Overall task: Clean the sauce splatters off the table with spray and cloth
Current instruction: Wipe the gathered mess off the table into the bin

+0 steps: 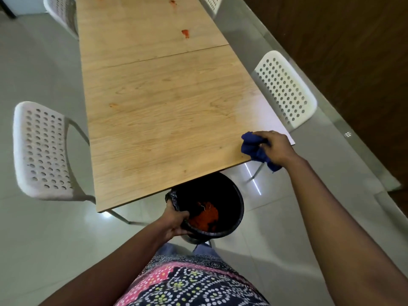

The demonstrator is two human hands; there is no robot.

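I see a long wooden bench [159, 120] on a pale tiled floor, white chairs [284, 89] alongside. My right hand [276, 149] has its grip bunched round a blue cloth [251, 149] at the bench's near right corner. My left hand [176, 219] grips the rim of a black bin [234, 224] below the edge. Red sauce spots [185, 33] remain at the far end.

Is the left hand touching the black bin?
Touching. In the head view, the left hand grips the rim of the black bin, fingers curled over its edge.
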